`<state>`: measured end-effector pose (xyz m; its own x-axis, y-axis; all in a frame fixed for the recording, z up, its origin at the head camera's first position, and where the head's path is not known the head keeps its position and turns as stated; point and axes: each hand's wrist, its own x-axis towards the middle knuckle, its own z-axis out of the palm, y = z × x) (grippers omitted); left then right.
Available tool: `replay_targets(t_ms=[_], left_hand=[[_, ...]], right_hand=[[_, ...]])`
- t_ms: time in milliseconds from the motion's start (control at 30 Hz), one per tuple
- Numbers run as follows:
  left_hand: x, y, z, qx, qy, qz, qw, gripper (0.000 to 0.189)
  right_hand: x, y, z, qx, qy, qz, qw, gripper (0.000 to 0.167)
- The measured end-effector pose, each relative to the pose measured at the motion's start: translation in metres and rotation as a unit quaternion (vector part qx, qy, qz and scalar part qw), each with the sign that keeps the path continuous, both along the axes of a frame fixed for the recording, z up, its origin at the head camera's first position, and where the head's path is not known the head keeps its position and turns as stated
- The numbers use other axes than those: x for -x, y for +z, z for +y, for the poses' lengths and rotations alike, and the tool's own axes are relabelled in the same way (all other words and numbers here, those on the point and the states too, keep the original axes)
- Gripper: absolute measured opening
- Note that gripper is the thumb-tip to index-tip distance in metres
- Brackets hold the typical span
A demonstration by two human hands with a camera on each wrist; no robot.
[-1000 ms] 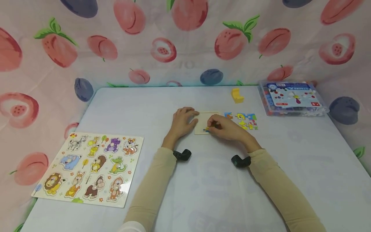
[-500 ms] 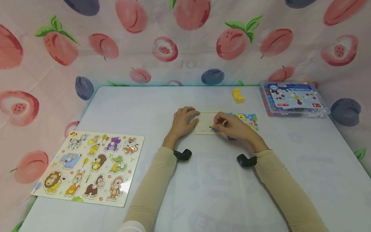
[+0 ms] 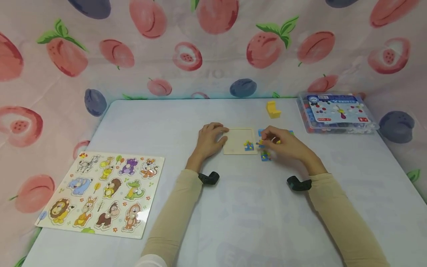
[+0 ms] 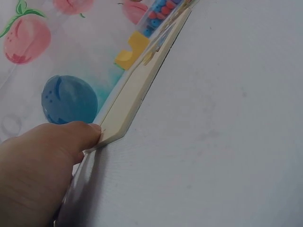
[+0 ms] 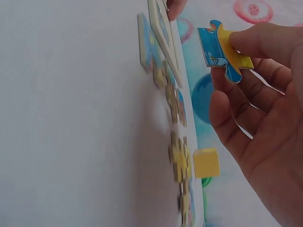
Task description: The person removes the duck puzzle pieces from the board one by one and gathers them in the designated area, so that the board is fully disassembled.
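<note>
My right hand (image 3: 283,142) pinches a blue and yellow jigsaw puzzle piece (image 5: 222,49) between thumb and fingers, just right of the wooden puzzle tray (image 3: 235,141). In the right wrist view the piece is raised, its printed side showing. One piece (image 3: 249,145) lies in the tray's lower right corner. Another piece (image 3: 265,155) lies beside that corner on the table. Further pieces (image 5: 180,161) sit in a row, partly hidden by my right hand in the head view. My left hand (image 3: 209,141) rests at the tray's left edge, its thumb (image 4: 85,135) touching the corner.
A yellow plastic block (image 3: 273,110) stands behind the pieces. At the back right is a clear plastic box (image 3: 338,113) of coloured parts. An animal puzzle board (image 3: 100,194) lies at the front left. Patterned cloth (image 3: 217,55) rises behind the table.
My right hand has moved right from over the tray, with the puzzle piece still pinched. The piece in the tray's lower right corner has come into view. My left hand has stayed in place.
</note>
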<state>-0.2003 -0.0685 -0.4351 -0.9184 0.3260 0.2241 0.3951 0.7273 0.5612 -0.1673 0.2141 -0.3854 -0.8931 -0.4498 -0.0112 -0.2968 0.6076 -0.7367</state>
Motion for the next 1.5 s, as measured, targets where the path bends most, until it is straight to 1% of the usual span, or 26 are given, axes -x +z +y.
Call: replay_targets(t_ms=[167, 233, 333, 400, 500, 533, 567, 700, 833, 1000, 1200, 1500], left_hand=[[0.0, -0.001, -0.001, -0.001, 0.002, -0.003, 1.0, 0.028], [0.0, -0.001, -0.001, 0.001, 0.003, -0.003, 1.0, 0.028], [0.001, -0.001, -0.001, 0.002, 0.003, -0.005, 1.0, 0.029], [0.001, -0.001, 0.0, 0.001, 0.002, -0.006, 1.0, 0.029], [0.001, -0.001, 0.0, 0.001, 0.001, -0.005, 1.0, 0.029], [0.001, -0.001, 0.0, 0.001, 0.001, -0.004, 1.0, 0.029], [0.001, -0.001, 0.0, 0.001, 0.001, -0.003, 1.0, 0.028], [0.001, -0.002, 0.0, -0.001, 0.0, 0.0, 1.0, 0.028], [0.001, -0.002, 0.0, -0.005, 0.0, 0.0, 1.0, 0.028], [0.001, -0.003, 0.0, -0.007, 0.0, -0.001, 1.0, 0.028], [0.002, -0.004, 0.0, -0.006, 0.0, -0.002, 1.0, 0.028], [0.001, -0.001, -0.001, -0.003, -0.001, -0.005, 1.0, 0.027]], right_hand=[[-0.011, 0.012, 0.004, -0.01, -0.017, -0.002, 0.9998, 0.008], [-0.011, 0.009, 0.01, -0.014, -0.019, 0.002, 0.9997, 0.008], [-0.01, 0.005, 0.021, -0.027, -0.012, 0.0, 0.9996, 0.009], [-0.008, -0.001, 0.028, -0.037, -0.007, -0.01, 0.9992, 0.011], [-0.008, -0.003, 0.036, -0.044, -0.001, -0.028, 0.9986, 0.014], [-0.006, -0.009, 0.04, -0.043, 0.001, -0.03, 0.9986, 0.014], [-0.005, -0.01, 0.042, -0.044, 0.002, -0.034, 0.9985, 0.015], [-0.007, -0.012, 0.049, -0.041, 0.014, -0.035, 0.9985, 0.016], [-0.01, -0.012, 0.053, -0.039, 0.025, -0.048, 0.9978, 0.016], [-0.013, -0.01, 0.057, -0.049, 0.032, -0.059, 0.9965, 0.017], [-0.013, -0.01, 0.055, -0.065, 0.033, -0.048, 0.9962, 0.016], [-0.013, -0.012, 0.052, -0.089, 0.035, -0.018, 0.9953, 0.012]])
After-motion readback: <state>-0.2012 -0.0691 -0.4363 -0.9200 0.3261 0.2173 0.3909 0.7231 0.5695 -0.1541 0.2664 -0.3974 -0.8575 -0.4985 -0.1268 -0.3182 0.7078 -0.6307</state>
